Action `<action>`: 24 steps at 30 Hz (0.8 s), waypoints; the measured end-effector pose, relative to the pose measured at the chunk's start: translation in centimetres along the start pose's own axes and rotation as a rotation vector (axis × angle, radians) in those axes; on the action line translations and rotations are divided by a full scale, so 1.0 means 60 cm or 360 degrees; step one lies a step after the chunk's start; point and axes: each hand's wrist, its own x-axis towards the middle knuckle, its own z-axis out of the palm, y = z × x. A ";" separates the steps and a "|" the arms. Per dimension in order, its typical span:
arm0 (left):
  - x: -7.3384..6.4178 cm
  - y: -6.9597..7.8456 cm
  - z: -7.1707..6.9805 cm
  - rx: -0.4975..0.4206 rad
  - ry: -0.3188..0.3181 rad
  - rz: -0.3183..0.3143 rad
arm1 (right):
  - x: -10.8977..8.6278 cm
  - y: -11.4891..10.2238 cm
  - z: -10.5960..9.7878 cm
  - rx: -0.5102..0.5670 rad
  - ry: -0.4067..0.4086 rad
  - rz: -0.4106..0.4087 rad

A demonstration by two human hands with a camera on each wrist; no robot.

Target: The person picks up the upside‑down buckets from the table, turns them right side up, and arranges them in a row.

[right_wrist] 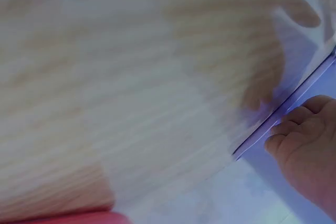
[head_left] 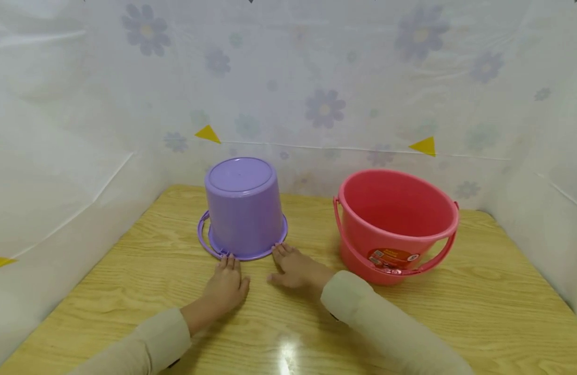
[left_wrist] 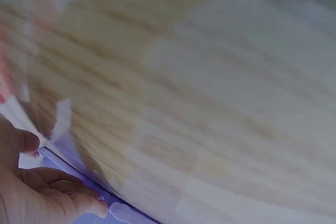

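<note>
A purple bucket (head_left: 243, 213) stands upside down on the wooden table, its base facing up and its handle lying out to the left. At the front left of its rim, my left hand (head_left: 225, 287) touches the edge with the fingertips, fingers fairly straight. My right hand (head_left: 295, 266) has its fingers at the front right of the same rim, thumb pointing left. The left wrist view shows the purple rim (left_wrist: 118, 199) beside the fingers. In the right wrist view, the right hand (right_wrist: 310, 148) lies against the purple rim, its fingers slightly bent.
A red bucket (head_left: 363, 245) stands upright to the right, its handle hanging down at the front over a label. The wooden table (head_left: 129, 281) is bordered by white flower-patterned sheeting (head_left: 279, 78) at the back and sides.
</note>
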 end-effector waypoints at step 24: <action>0.007 -0.003 -0.006 0.0118 0.0100 0.0036 | 0.034 0.032 -0.012 0.0014 0.0075 0.0160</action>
